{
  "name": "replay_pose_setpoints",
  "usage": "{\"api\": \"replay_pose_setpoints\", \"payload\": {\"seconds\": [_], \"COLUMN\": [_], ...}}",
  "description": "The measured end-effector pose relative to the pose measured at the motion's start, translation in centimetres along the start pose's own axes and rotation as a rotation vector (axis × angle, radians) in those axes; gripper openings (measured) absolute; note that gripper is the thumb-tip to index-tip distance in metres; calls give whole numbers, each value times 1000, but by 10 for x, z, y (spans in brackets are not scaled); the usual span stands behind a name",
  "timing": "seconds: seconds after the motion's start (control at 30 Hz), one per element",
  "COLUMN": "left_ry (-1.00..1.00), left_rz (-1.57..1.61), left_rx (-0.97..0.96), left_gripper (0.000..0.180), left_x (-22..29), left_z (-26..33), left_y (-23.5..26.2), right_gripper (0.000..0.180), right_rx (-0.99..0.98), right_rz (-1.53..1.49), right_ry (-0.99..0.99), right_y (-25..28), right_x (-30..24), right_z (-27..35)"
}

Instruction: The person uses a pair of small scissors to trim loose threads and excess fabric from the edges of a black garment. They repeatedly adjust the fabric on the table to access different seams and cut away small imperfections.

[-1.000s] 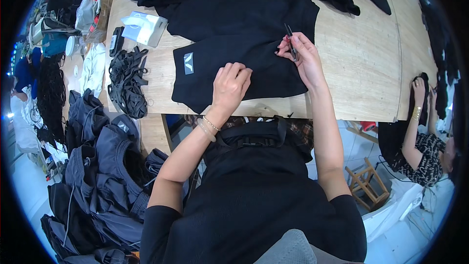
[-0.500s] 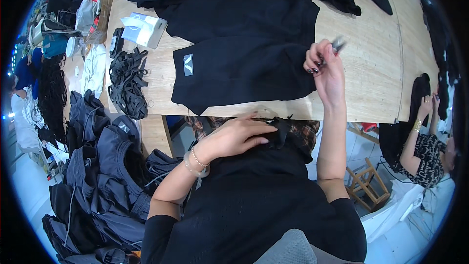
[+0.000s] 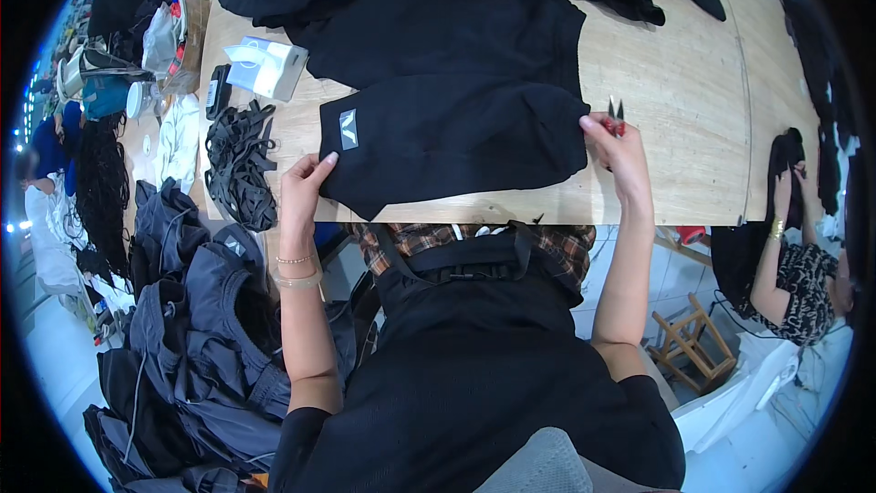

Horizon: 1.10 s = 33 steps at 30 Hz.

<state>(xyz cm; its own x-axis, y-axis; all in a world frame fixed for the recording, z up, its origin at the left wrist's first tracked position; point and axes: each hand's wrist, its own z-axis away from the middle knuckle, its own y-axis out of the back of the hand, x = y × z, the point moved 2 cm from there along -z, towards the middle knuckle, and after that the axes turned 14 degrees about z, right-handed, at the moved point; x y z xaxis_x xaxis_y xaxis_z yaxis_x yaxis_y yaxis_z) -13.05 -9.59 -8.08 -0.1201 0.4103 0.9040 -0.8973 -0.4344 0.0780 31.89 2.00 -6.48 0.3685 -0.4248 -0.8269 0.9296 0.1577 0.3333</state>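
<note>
A black garment lies flat across the near part of the wooden table, with a grey patch close to its left end. Between thumb and fingers, my left hand grips the garment's left edge, just below the patch. My right hand pinches the right edge at the upper corner. That same hand also keeps a pair of small thread snips in its fingers, blades pointing away from me and red on the handle. The fabric is slightly raised and rippled near my right hand.
More black garments cover the far side of the table. A tissue pack and a heap of dark straps sit at left. Dark trousers are piled below left. A wooden stool and another person are at right.
My left hand has gone from my waist to the garment's left edge and taken hold. My right hand has lowered onto its right edge, still holding the snips.
</note>
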Motion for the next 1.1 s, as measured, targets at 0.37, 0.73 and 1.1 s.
{"api": "replay_pose_setpoints", "payload": {"seconds": [0.37,0.73,1.1], "left_ry": [-132,-210,-152], "left_rz": [496,660,522], "left_rx": [139,-264,-573], "left_gripper": [12,57,61], "left_x": [41,73,124], "left_z": [-15,23,36], "left_y": [20,-20,-104], "right_gripper": [14,22,21], "right_rx": [20,501,-143], "right_rz": [-371,824,196], "right_ry": [210,134,812], "right_y": [-7,-4,-136], "right_x": [-32,-39,-159], "right_z": [-21,-19,45]}}
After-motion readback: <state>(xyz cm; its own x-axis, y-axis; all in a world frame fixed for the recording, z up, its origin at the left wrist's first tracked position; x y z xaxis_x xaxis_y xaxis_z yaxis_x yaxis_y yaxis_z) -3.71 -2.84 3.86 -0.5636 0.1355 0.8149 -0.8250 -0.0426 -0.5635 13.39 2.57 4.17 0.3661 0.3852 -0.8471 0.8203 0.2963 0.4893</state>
